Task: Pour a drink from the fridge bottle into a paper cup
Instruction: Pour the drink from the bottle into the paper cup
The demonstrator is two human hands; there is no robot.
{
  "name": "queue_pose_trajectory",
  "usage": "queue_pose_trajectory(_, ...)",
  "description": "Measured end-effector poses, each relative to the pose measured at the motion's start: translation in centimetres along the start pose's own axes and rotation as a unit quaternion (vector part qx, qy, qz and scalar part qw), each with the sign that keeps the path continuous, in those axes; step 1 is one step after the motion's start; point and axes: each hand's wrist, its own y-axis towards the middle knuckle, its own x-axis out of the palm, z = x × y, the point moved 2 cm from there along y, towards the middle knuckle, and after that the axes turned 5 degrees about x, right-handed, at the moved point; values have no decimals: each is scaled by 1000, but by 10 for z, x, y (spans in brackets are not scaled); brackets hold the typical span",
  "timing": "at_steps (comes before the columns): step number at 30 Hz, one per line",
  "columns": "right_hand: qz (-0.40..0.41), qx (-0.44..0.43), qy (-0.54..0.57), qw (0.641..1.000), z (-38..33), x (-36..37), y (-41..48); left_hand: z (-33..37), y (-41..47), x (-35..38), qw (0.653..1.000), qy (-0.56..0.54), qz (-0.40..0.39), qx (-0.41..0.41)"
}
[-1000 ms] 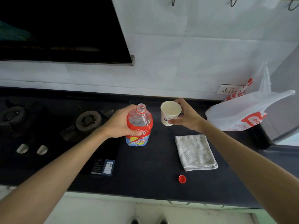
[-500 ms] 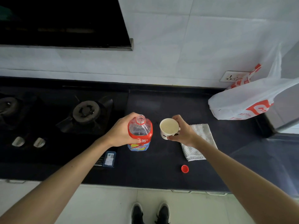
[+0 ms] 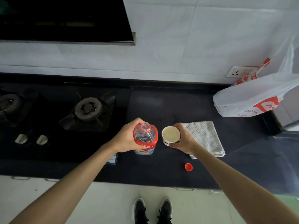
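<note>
A clear plastic bottle (image 3: 145,139) with a red label stands upright on the black counter (image 3: 161,172), its mouth uncapped. My left hand (image 3: 127,138) is wrapped around its left side. Just to its right, my right hand (image 3: 184,139) holds a white paper cup (image 3: 170,135) by its side, upright and apart from the bottle. The cup's pale inside shows; I cannot tell if there is liquid in it. The bottle's red cap (image 3: 188,167) lies on the counter near the front edge.
A folded grey cloth (image 3: 205,138) lies right of the cup. A white and red plastic bag (image 3: 254,101) sits at the back right, by a wall socket (image 3: 239,73). A gas hob (image 3: 89,109) with knobs (image 3: 31,139) fills the left. A small card (image 3: 112,159) lies under my left wrist.
The view has tipped downward and my feet now show. My right hand has brought the cup lower and closer to the bottle. The bottle stays upright in my left hand.
</note>
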Motion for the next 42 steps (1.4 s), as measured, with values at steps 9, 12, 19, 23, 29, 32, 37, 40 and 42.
queue_pose_trajectory(9,4,14,-11,1000,8,8,-2,-8,-3,8,1000,11,-8,-7)
queue_pose_trajectory(12,-1,16,-11,1000,9,10,-3,-11,-4,10,1000,12,-5,-12)
queue_pose_trajectory(19,0,17,-24,1000,8,15,-4,-15,-8,11,1000,1,3,-16)
queue_pose_trajectory(23,-2,17,-17,1000,8,15,-4,-16,-10,10,1000,-13,9,-25)
queue_pose_trajectory(29,-8,25,-11,1000,10,16,-5,-16,-10,10,999,-33,-8,-31)
queue_pose_trajectory(32,-23,35,-2,999,15,17,-7,-16,-11,10,999,-38,-13,-33)
queue_pose_trajectory(37,-25,58,23,998,32,7,-18,-15,-13,11,998,-54,-19,-39)
queue_pose_trajectory(40,20,69,18,997,43,-5,-32,-15,-13,12,997,-59,-23,-39)
queue_pose_trajectory(42,43,68,-12,997,48,-10,-43,-15,-14,12,997,-62,-28,-41)
